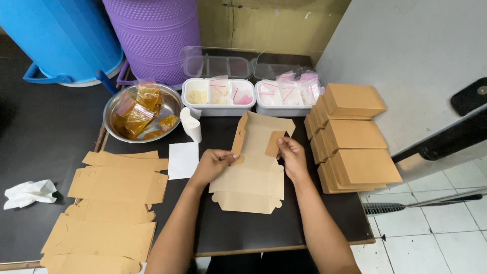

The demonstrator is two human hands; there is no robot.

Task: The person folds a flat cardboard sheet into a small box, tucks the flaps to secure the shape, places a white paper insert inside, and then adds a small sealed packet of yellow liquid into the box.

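Observation:
A brown cardboard box blank (pixel 253 175) lies partly folded on the black table (pixel 238 228) in front of me. My left hand (pixel 213 163) pinches its raised left side flap. My right hand (pixel 292 156) holds the right side flap upright. The back panel stands up between my hands, while the front flaps lie flat toward me.
Flat box blanks (pixel 114 203) are stacked at the left. Folded boxes (pixel 352 134) stand stacked at the right. Behind are a metal bowl of orange sauce packets (pixel 139 114), white trays with small bags (pixel 253 96), white paper (pixel 182 160), a tissue (pixel 28 193), blue and purple containers (pixel 152 35).

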